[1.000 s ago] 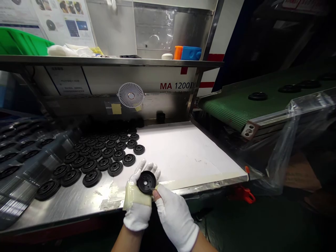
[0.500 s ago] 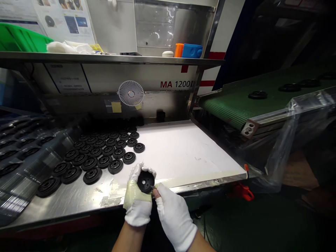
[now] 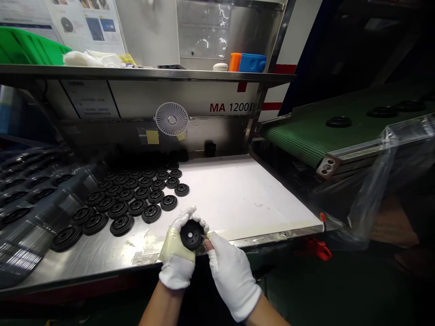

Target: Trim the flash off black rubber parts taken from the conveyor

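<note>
The right hand (image 3: 231, 274) has its thumb and finger pinched on a thin tool (image 3: 204, 236), too small for me to tell just what it is, with its tip at the right side of the black wheel (image 3: 192, 242). The left hand (image 3: 178, 257) cups that wheel, fingers curled up round the far side, so the face with the hole looks up at the person. I think small, light pushes would go best, with the tip kept at the rim and off the flat face, where a slip might scratch. The left hand should hold snug and turn the wheel bit by bit, so the tool hardly has to travel. The right thumb (image 3: 208, 245) pokes out bare from its glove (I'd watch that one!), so it should keep behind the tip. Yellowish tape (image 3: 172, 244) on the left glove may help if the tool slips. The wheel is up in the hands, by the near edge of the bench (image 3: 108, 256), with other wheels (image 3: 137, 207) in rows to the left and a green belt (image 3: 306, 138) off to the right.
</note>
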Demonstrator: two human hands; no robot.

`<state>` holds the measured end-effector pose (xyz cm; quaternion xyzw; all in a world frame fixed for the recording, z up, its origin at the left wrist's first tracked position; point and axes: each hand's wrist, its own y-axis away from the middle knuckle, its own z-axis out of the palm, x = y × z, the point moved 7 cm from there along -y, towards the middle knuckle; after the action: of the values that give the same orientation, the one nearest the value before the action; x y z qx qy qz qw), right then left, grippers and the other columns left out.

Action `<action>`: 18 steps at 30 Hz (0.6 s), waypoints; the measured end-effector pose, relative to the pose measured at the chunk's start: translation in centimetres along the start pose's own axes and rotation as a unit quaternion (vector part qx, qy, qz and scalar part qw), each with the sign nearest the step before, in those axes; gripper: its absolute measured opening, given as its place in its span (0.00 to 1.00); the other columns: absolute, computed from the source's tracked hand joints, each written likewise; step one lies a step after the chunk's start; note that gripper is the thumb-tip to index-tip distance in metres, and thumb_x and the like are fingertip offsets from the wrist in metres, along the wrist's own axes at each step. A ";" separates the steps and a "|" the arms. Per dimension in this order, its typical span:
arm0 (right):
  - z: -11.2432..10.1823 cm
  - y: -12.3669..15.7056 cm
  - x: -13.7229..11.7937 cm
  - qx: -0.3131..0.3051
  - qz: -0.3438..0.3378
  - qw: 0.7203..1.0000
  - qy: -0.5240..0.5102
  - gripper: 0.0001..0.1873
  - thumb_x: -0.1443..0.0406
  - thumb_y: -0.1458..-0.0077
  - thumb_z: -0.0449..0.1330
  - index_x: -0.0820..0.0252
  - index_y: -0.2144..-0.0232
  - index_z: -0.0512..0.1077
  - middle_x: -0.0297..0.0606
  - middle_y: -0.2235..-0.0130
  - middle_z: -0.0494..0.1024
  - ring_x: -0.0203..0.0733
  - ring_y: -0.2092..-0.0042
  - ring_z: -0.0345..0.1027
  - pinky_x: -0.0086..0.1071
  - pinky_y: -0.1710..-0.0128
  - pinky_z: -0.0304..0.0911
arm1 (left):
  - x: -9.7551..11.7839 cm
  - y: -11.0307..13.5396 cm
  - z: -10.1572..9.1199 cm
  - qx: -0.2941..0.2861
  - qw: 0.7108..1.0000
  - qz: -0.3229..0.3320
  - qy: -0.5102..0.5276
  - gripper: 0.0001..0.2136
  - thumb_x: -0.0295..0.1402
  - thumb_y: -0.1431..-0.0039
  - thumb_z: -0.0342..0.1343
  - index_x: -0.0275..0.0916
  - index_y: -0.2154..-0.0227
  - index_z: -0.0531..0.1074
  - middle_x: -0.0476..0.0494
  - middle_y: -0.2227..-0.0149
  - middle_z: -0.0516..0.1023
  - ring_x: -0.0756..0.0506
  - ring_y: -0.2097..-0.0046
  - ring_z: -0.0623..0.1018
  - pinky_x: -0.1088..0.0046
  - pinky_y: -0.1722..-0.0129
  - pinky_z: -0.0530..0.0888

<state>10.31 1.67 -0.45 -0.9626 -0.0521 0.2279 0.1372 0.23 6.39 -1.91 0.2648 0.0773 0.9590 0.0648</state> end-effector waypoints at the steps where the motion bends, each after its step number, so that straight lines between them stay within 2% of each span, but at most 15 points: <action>1: 0.1 0.1 -0.1 -0.003 0.000 1.000 -0.001 0.13 0.62 0.39 0.44 0.56 0.71 0.65 0.32 0.75 0.73 0.37 0.76 0.64 0.31 0.76 0.45 | -0.1 -0.1 -0.1 0.009 1.000 0.001 0.009 0.09 0.28 0.49 0.55 0.36 0.63 0.72 0.46 0.73 0.71 0.49 0.70 0.73 0.69 0.67 0.74; 5: 0.4 0.8 -1.1 -0.013 -0.002 1.000 -0.019 0.13 0.62 0.39 0.44 0.55 0.71 0.65 0.31 0.76 0.72 0.37 0.76 0.65 0.32 0.76 0.44 | -0.4 -0.6 -0.2 0.026 0.998 0.015 0.046 0.05 0.27 0.49 0.55 0.36 0.67 0.72 0.48 0.74 0.70 0.51 0.70 0.73 0.71 0.64 0.74; 8: 0.4 0.9 -1.7 -0.019 -0.006 0.999 -0.030 0.13 0.62 0.39 0.44 0.55 0.72 0.65 0.30 0.76 0.73 0.37 0.76 0.65 0.32 0.76 0.43 | 0.0 -0.5 -0.3 0.039 0.997 0.060 0.040 0.08 0.26 0.49 0.54 0.37 0.64 0.71 0.47 0.72 0.72 0.49 0.66 0.75 0.67 0.60 0.74; 11: 0.2 0.6 -1.3 -0.012 -0.014 0.999 -0.027 0.14 0.62 0.39 0.44 0.55 0.72 0.65 0.31 0.76 0.72 0.37 0.76 0.65 0.32 0.76 0.43 | -0.3 -0.2 -0.2 0.034 0.999 0.012 0.011 0.16 0.27 0.49 0.52 0.37 0.56 0.68 0.39 0.63 0.74 0.41 0.59 0.75 0.58 0.60 0.73; 13: -0.1 0.4 -0.6 0.004 -0.011 1.000 -0.017 0.13 0.62 0.39 0.44 0.56 0.72 0.65 0.32 0.76 0.72 0.37 0.76 0.64 0.32 0.76 0.43 | -0.6 0.0 0.1 0.018 0.999 -0.037 0.010 0.16 0.28 0.49 0.51 0.35 0.55 0.68 0.37 0.64 0.74 0.39 0.60 0.75 0.56 0.62 0.74; 16: -0.3 0.2 0.2 0.023 0.002 1.000 -0.007 0.12 0.62 0.40 0.46 0.56 0.72 0.65 0.32 0.76 0.72 0.37 0.77 0.64 0.31 0.76 0.43 | -0.7 -0.3 0.4 0.011 0.998 -0.040 0.038 0.11 0.27 0.50 0.53 0.36 0.61 0.70 0.45 0.72 0.71 0.47 0.68 0.74 0.65 0.65 0.75; 18: -0.2 0.3 0.1 0.022 0.006 1.000 -0.007 0.11 0.63 0.40 0.46 0.55 0.71 0.65 0.31 0.76 0.72 0.37 0.76 0.64 0.31 0.76 0.43 | -0.8 -0.7 0.3 0.023 0.998 -0.024 0.057 0.08 0.26 0.50 0.55 0.37 0.65 0.70 0.48 0.74 0.70 0.50 0.70 0.73 0.70 0.65 0.74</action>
<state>10.48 1.34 -0.43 -0.9579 -0.0421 0.2365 0.1570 1.15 6.98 -2.21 0.2090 0.1091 0.9688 0.0767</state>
